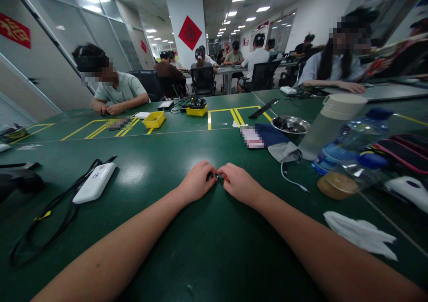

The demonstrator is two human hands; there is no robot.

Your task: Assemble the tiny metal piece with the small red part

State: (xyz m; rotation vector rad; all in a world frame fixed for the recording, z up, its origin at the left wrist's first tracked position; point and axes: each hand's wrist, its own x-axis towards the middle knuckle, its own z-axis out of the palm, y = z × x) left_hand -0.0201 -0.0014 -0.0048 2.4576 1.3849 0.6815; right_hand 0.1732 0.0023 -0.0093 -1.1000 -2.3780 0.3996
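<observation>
My left hand (197, 181) and my right hand (242, 184) rest close together over the green table (210, 253), fingertips nearly meeting. A small dark piece with a shiny metal end (211, 176) is pinched in my left fingers; its kind is too small to make out. The fingers of my right hand are closed at the metal end. A bit of red (224, 177) shows between them, and most of what they hold is hidden.
At left lies a white power bank (95, 184) with a black cable. To the right stand a tumbler (329, 126), bottles (351, 137), a metal bowl (290, 124) and crumpled tissue (361, 233). Yellow trays (154, 120) sit farther back. Other people sit across the table.
</observation>
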